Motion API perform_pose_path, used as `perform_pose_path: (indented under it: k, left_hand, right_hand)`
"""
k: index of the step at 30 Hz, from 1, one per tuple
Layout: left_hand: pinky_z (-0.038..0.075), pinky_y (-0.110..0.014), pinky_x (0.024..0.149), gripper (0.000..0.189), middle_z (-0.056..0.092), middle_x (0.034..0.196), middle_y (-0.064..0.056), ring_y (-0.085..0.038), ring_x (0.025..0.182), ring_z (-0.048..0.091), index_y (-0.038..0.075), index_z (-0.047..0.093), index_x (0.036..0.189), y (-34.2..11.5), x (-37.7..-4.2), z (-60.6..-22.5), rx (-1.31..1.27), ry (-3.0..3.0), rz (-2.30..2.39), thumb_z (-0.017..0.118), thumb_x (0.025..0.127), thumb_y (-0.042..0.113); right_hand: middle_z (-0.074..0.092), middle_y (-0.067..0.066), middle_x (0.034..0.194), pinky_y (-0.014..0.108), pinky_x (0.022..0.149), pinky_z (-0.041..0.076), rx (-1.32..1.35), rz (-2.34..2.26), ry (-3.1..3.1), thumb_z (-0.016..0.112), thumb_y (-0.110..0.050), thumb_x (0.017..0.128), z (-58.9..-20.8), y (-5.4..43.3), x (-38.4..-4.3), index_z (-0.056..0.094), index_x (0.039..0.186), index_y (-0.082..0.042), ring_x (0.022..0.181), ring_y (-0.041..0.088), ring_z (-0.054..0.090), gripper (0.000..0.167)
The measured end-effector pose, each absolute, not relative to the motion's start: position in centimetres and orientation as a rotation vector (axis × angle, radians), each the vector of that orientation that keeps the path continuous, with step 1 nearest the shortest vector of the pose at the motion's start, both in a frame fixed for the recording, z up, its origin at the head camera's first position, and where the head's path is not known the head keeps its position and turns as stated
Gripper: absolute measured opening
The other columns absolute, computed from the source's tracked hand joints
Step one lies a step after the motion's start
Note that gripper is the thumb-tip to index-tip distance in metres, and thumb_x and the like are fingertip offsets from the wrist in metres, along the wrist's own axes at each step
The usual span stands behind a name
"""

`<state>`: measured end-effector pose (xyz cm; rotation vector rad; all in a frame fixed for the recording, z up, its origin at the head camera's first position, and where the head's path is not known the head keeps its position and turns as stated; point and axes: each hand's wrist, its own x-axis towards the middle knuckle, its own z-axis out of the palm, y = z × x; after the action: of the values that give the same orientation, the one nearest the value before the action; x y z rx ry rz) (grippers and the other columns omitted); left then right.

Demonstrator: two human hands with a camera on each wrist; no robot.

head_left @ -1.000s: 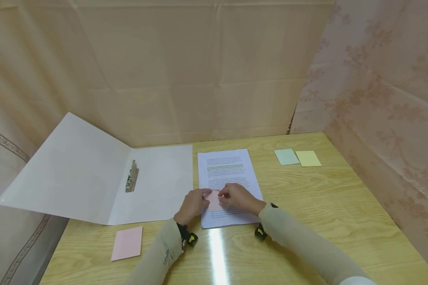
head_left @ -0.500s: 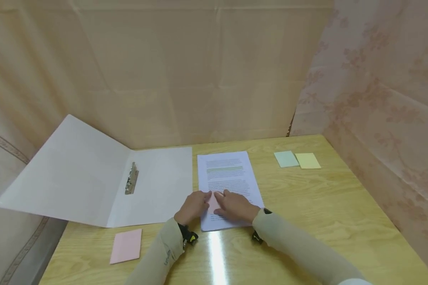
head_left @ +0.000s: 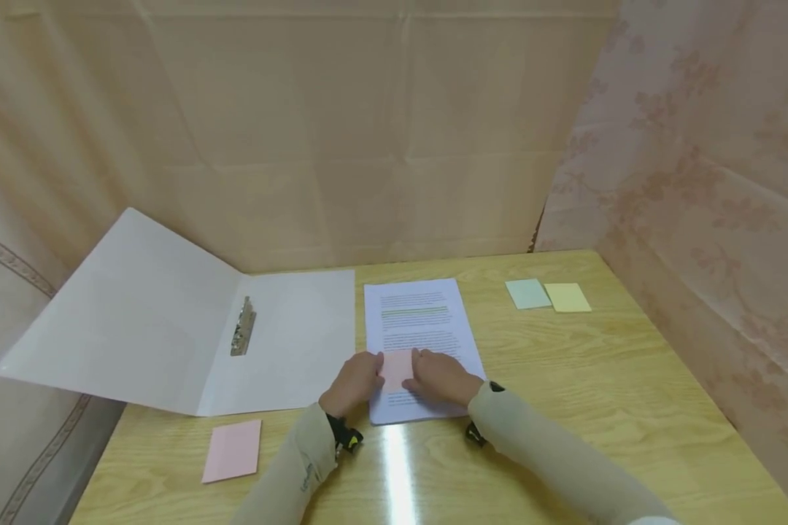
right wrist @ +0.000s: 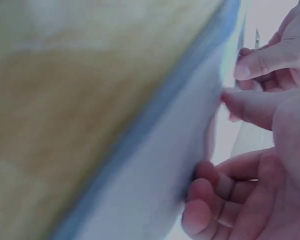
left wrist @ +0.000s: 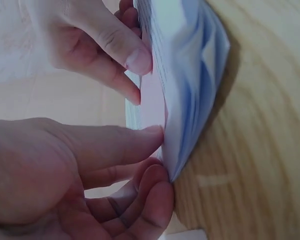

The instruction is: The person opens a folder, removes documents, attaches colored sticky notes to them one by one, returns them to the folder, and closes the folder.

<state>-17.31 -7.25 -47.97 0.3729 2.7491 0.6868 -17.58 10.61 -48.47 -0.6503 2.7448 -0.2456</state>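
A pink sticky note (head_left: pixel 397 372) lies on the lower part of a stack of printed sheets (head_left: pixel 414 297), whose top page has a highlighted line. My left hand (head_left: pixel 354 383) rests at the note's left edge, thumb and fingertips against the paper. At the note's right edge my right hand (head_left: pixel 441 379) presses with its thumb and index fingertip. Close up in the left wrist view, the left thumb lies straight on the pink strip (left wrist: pixel 152 100) while the other fingers bend loosely beside the sheets. The right wrist view shows the right thumb reaching the paper, its other fingers loosely bent.
Left of the sheets lies an open white folder (head_left: pixel 305 339) with a metal clip (head_left: pixel 243 328), its cover raised at the left. A pink sticky-note pad (head_left: pixel 232 450) lies in front. Green (head_left: pixel 527 293) and yellow (head_left: pixel 568 297) sticky notes lie at the back right of the wooden table (head_left: pixel 597 408).
My hands came together over the top of the pink note, then drew apart to its left and right edges, baring its middle. The note has stayed on the page.
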Motion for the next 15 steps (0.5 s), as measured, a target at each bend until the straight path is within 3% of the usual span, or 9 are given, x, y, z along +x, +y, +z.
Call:
perform_pose_path:
  k: [8, 15]
  left_hand:
    - [0.037, -0.026, 0.056, 0.020, 0.048, 0.066, -0.004, -0.017, 0.061, 0.047, 0.004, 0.054, 0.071, -7.4, -17.3, -49.0, 0.433, 2.776, 0.663, 0.065, 0.088, 0.004]
    - [0.038, -0.027, 0.057, 0.021, 0.049, 0.067, -0.004, -0.018, 0.061, 0.047, 0.005, 0.056, 0.071, -7.2, -17.4, -48.5, 0.368, 2.791, 0.653, 0.063, 0.091, 0.007]
  right_hand:
    - [0.072, 0.014, 0.105, 0.040, 0.081, 0.053, -0.760, -0.158, 2.637, 0.051, -0.044, 0.098, -48.3, 9.2, -17.4, 0.027, 0.155, -0.022, 0.089, 0.025, 0.068, 0.065]
    - [0.072, 0.014, 0.097, 0.041, 0.075, 0.053, -0.659, -0.160, 2.689, 0.049, -0.054, 0.096, -48.7, 9.7, -17.7, 0.030, 0.153, -0.016, 0.082, 0.025, 0.067, 0.071]
